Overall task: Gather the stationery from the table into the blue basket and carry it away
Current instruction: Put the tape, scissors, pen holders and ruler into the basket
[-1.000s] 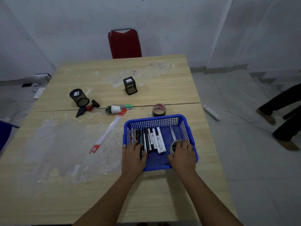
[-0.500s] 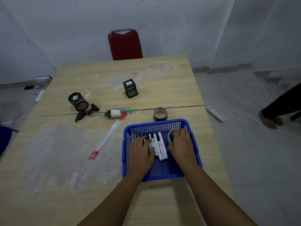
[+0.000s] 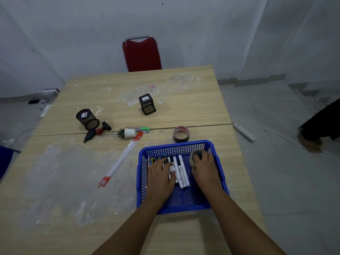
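The blue basket (image 3: 176,145) sits on the near right part of the wooden table (image 3: 73,181). Inside it lie several white markers (image 3: 181,170) and thin coloured pens (image 3: 151,161). My left hand (image 3: 160,176) lies flat on the markers, fingers spread. My right hand (image 3: 205,167) grips a grey tape roll (image 3: 196,156) near the basket's far right corner. Outside the basket lie a dark tape roll (image 3: 181,134), a clear ruler (image 3: 121,159), a small potted plant (image 3: 127,133), a green-ended cutter (image 3: 142,128), a red and black tool (image 3: 96,132) and two black mesh holders (image 3: 88,119) (image 3: 147,103).
A red chair (image 3: 141,54) stands at the table's far end. A white power strip (image 3: 243,131) with its cable lies on the tiled floor to the right. A person's dark trouser leg and foot (image 3: 312,133) are at the right edge.
Both hands slid farther into the basket. My right hand carried the grey tape roll from the near right side toward the far right corner.
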